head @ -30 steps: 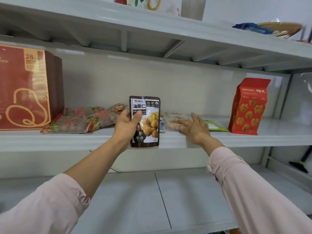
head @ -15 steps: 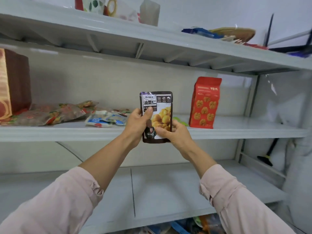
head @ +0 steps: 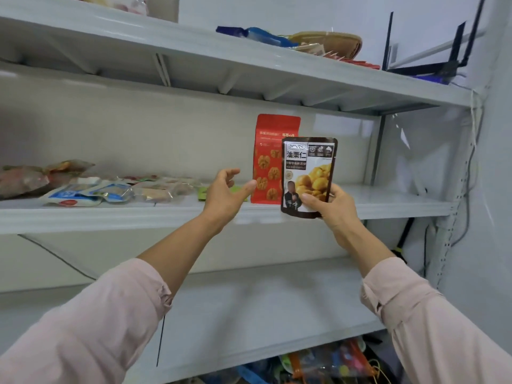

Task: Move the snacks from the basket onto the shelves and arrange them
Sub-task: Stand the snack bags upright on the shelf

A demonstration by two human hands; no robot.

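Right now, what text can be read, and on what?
"油栗仁": on the pouch held by the right hand.
The pouch's smaller print: too small to read.
Red bag: print blurred, unreadable.
Packets lying left: labels unreadable.

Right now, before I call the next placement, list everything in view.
chestnut pouch: one, brown and white, held before the middle shelf
red pouch: one, red, upright on middle shelf
blue-white packets: about two, flat, middle shelf left
reddish bags: some, far left, same shelf
blue wrapper: one, blue, top shelf
woven tray: one, tan, top shelf
mixed packets: several, many colours, below lowest shelf
left hand: one, open, empty, near red pouch
right hand: one, fingers grip chestnut pouch
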